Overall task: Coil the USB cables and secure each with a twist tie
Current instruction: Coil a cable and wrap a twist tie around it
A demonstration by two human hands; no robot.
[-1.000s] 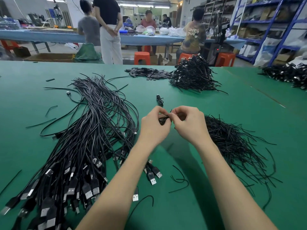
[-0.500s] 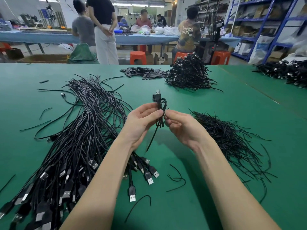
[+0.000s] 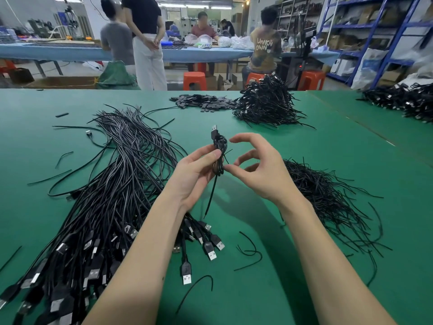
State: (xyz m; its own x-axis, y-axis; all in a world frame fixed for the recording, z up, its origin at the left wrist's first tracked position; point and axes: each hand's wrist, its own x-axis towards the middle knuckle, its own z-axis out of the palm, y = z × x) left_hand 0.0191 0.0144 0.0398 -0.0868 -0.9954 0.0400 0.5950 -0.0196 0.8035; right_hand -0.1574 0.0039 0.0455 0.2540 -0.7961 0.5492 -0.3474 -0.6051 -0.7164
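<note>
1. Black and thin, the coiled cable [image 3: 219, 156] is held up above the middle of the green table [image 3: 316, 146]. Its silver plug [image 3: 214, 131] points up to 12 o'clock, and one loose tail hangs down toward 6 o'clock.
2. The left hand [image 3: 195, 175] holds the coil. Its thumb and fingers pinch the loops flat so they cannot spring open.
3. A twist tie [image 3: 225, 154] seems to go round the middle of the coil, but it is too thin to see well.
4. The right hand [image 3: 254, 167] is at 3 o'clock of the coil. One fingertip sits right by the loops near the tie. The other fingers are loosely curled and hold nothing. I think it is there to turn the tie ends tight.
5. The heap of spare ties [image 3: 328, 195] lies at 3 o'clock, close to the right hand, so a new one is easy to grab.
6. The big bunch of loose cables [image 3: 112, 184] lies at 9 o'clock, by the left arm, with plugs pointing toward the person.
7. The pile of finished coils [image 3: 267, 104] sits far off at 12 o'clock, out of the way. Many cables are not done yet.
</note>
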